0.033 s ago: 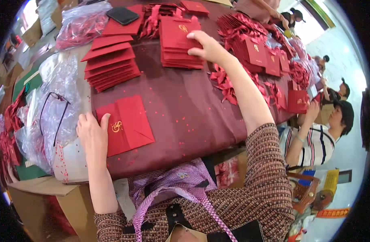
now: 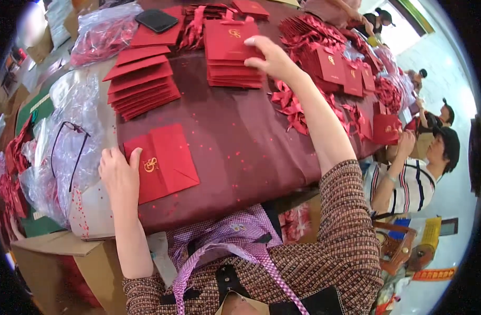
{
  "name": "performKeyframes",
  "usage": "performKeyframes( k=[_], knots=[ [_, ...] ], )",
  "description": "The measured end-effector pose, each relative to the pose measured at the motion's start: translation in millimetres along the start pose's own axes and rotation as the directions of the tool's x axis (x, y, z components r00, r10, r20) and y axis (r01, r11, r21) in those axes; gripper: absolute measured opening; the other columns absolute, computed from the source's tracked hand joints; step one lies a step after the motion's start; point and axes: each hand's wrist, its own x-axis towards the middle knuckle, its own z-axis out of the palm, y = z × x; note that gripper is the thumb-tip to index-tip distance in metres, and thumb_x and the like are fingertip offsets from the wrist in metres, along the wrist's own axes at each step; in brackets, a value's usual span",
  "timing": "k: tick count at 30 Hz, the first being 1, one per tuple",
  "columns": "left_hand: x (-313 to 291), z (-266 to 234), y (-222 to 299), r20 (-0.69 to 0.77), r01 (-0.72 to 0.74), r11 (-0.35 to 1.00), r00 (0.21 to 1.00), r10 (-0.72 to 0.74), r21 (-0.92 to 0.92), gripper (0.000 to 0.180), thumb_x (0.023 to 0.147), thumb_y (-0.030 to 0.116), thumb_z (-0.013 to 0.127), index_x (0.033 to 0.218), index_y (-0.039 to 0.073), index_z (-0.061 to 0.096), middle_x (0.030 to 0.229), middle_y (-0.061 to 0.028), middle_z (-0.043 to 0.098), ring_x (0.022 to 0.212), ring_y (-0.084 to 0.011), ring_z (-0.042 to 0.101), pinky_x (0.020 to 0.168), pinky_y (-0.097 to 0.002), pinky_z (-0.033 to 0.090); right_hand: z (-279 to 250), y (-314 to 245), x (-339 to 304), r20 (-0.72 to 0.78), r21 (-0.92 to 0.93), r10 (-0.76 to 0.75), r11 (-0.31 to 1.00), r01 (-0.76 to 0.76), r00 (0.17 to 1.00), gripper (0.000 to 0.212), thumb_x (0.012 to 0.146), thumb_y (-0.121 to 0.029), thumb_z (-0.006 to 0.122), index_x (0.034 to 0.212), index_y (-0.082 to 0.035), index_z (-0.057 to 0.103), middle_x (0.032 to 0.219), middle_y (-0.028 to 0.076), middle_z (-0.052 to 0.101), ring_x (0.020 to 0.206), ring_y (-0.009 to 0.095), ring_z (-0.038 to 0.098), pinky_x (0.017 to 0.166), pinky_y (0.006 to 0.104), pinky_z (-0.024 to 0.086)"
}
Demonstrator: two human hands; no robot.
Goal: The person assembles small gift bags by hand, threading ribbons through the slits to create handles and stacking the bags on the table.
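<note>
A red envelope [image 2: 172, 160] with a gold emblem and a folded flap lies flat near the front edge. My left hand [image 2: 118, 170] rests at its left edge, thumb stretched out over the paper and the other fingers loosely bent. Farther off, a neat stack of red paper bags [image 2: 224, 47] with a gold emblem stands on the table. My right hand [image 2: 272, 58] reaches to the stack's right side. Its thumb and index finger are apart, their tips touching the top bag; the remaining fingers are partly hidden.
A fanned stack of red envelopes [image 2: 143, 84] stands left of the bags, near a black phone [image 2: 156, 20]. Glasses [image 2: 70, 152] lie on clear plastic [image 2: 80, 105] at left. Red ribbons [image 2: 290, 107] and more bags [image 2: 329, 65] lie at right. A person in a striped shirt [image 2: 403, 184] sits at right.
The whole view shifts very slightly to the left. Both hands keep nearly the same places, the left by the envelope and the right at the bag stack.
</note>
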Motion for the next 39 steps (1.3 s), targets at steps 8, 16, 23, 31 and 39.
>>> performKeyframes(
  k=[8, 16, 23, 31, 39],
  knots=[
    [-2, -1, 6, -0.144, -0.086, 0.996, 0.986, 0.084, -0.008, 0.035, 0.086, 0.029, 0.068, 0.099, -0.002, 0.059, 0.097, -0.0184, 0.055, 0.095, -0.0367, 0.055, 0.081, -0.0448, 0.045, -16, -31, -81, 0.183, -0.509, 0.503, 0.783, -0.357, 0.844, 0.036, 0.091, -0.038, 0.054, 0.095, -0.003, 0.063, 0.092, 0.018, 0.067, 0.090, 0.038, 0.064, 0.079, 0.0516, 0.047],
    [4, 10, 2, -0.093, -0.126, 0.991, 0.987, 0.131, 0.049, 0.035, 0.087, 0.031, 0.066, 0.094, -0.002, 0.061, 0.096, -0.0184, 0.055, 0.094, -0.0368, 0.055, 0.080, -0.0454, 0.045, 16, -88, -155, 0.113, -0.264, 0.116, 0.961, -0.083, 0.987, 0.034, 0.082, -0.014, 0.066, 0.114, -0.006, 0.056, 0.116, 0.014, 0.058, 0.112, 0.029, 0.055, 0.104, 0.0514, 0.033],
    [10, 1, 9, 0.002, -0.056, 0.998, 0.998, 0.056, 0.011, 0.042, 0.085, 0.037, 0.067, 0.091, -0.003, 0.060, 0.092, -0.0220, 0.060, 0.090, -0.0396, 0.057, 0.080, -0.0473, 0.045, -10, -119, -181, 0.116, -0.065, -0.080, 0.994, 0.088, 0.990, 0.024, 0.081, -0.014, 0.067, 0.103, -0.006, 0.061, 0.111, 0.012, 0.061, 0.116, 0.028, 0.055, 0.107, 0.0501, 0.032],
    [-7, -8, 24, 0.008, -0.137, 0.989, 0.991, 0.137, 0.050, 0.038, 0.082, 0.034, 0.070, 0.085, -0.002, 0.061, 0.089, -0.0200, 0.060, 0.089, -0.0363, 0.058, 0.080, -0.0449, 0.046, -24, -134, -174, -0.080, 0.137, 0.213, 0.970, -0.201, 0.974, 0.022, 0.080, -0.022, 0.072, 0.082, -0.006, 0.058, 0.096, 0.011, 0.062, 0.091, 0.030, 0.058, 0.084, 0.0420, 0.042],
    [-12, -6, 69, 0.156, -0.249, 0.969, 0.957, 0.244, 0.009, 0.045, 0.082, 0.040, 0.068, 0.089, -0.004, 0.063, 0.093, -0.0229, 0.062, 0.089, -0.0382, 0.061, 0.079, -0.0461, 0.049, 30, -149, -135, -0.009, -0.228, 0.331, 0.918, -0.324, 0.944, 0.036, 0.084, -0.035, 0.064, 0.098, -0.002, 0.060, 0.092, 0.013, 0.059, 0.091, 0.030, 0.057, 0.082, 0.0411, 0.041]
  ],
)
